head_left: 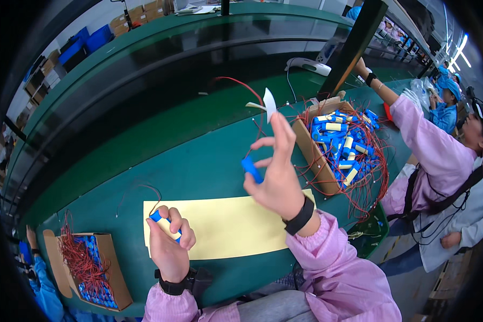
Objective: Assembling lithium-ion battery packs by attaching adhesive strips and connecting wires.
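Note:
My left hand (167, 251) is closed around a small blue cylindrical battery (167, 226) with a pale yellow label and a thin wire at its upper end. My right hand (280, 185) is raised over the far edge of a yellow sheet (220, 228) on the bench. Between its thumb and lower fingers is a blue battery (252, 170) with a red wire running upward; no label shows on its visible side. A small white strip (270, 104) sits at the tip of my right index finger, beside a pale narrow piece (256, 105).
An open cardboard box (319, 155) at right holds many labelled batteries, red wires spilling over its edge. Another box (118, 271) at left holds blue batteries with bundled wires. A dark post (354, 48) and a co-worker's pink sleeve (413, 121) are at right, above a green bin (378, 233).

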`<move>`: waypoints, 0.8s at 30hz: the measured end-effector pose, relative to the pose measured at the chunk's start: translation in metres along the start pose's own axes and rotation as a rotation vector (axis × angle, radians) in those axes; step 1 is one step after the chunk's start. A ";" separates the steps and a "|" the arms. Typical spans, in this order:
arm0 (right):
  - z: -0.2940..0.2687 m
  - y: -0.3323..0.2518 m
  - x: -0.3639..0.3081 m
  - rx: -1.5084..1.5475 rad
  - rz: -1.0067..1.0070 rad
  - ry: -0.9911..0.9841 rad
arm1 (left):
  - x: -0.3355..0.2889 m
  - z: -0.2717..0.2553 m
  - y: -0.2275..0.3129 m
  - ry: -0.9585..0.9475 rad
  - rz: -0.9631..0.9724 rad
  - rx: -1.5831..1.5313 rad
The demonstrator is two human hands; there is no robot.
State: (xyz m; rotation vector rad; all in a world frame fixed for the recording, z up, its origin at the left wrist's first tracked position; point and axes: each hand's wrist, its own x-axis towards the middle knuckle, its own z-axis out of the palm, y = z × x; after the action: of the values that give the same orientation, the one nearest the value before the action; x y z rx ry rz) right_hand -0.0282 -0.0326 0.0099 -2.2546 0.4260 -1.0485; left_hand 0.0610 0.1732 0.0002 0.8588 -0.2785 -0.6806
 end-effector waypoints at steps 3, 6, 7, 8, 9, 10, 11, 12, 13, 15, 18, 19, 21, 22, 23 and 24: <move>0.015 -0.010 -0.011 0.254 -0.165 0.006 | -0.002 0.000 -0.003 0.002 -0.030 0.021; 0.023 -0.023 -0.019 0.357 -0.177 -0.066 | -0.002 -0.011 -0.008 -0.080 -0.063 0.100; 0.026 -0.025 -0.022 0.425 -0.172 -0.100 | -0.001 -0.011 -0.011 -0.079 -0.062 0.100; 0.026 -0.028 -0.024 0.449 -0.153 -0.120 | 0.000 -0.008 -0.015 -0.065 -0.010 0.244; 0.028 -0.030 -0.025 0.448 -0.153 -0.119 | 0.002 -0.008 -0.019 -0.052 0.043 0.387; 0.028 -0.031 -0.026 0.467 -0.146 -0.136 | 0.003 -0.012 -0.022 -0.048 -0.001 0.338; 0.028 -0.032 -0.027 0.485 -0.140 -0.152 | 0.001 -0.012 -0.024 -0.056 -0.001 0.333; 0.031 -0.031 -0.031 0.512 -0.148 -0.155 | -0.001 -0.008 -0.025 -0.052 0.003 0.399; 0.033 -0.034 -0.033 0.503 -0.153 -0.153 | -0.002 -0.005 -0.026 -0.047 0.009 0.464; 0.036 -0.039 -0.036 0.591 -0.118 -0.206 | -0.004 -0.007 -0.028 -0.002 -0.019 0.401; 0.036 -0.040 -0.040 0.597 -0.096 -0.260 | -0.003 -0.005 -0.026 -0.039 -0.039 0.414; 0.038 -0.041 -0.041 0.613 -0.068 -0.306 | -0.004 -0.007 -0.025 -0.029 -0.040 0.417; 0.036 -0.038 -0.037 0.652 -0.033 -0.328 | -0.001 -0.011 -0.025 -0.026 -0.056 0.412; 0.031 -0.037 -0.030 0.641 -0.004 -0.336 | 0.000 -0.013 -0.022 0.017 -0.094 0.442; 0.026 -0.036 -0.025 0.634 0.026 -0.349 | 0.002 -0.015 -0.021 0.018 -0.099 0.491; 0.021 -0.035 -0.021 0.630 0.071 -0.276 | 0.004 -0.015 -0.023 0.038 -0.083 0.503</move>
State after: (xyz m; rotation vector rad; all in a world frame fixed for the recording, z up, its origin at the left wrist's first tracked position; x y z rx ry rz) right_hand -0.0243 0.0134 0.0102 -1.7612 0.0407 -0.6915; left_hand 0.0616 0.1694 -0.0272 1.3681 -0.3895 -0.6802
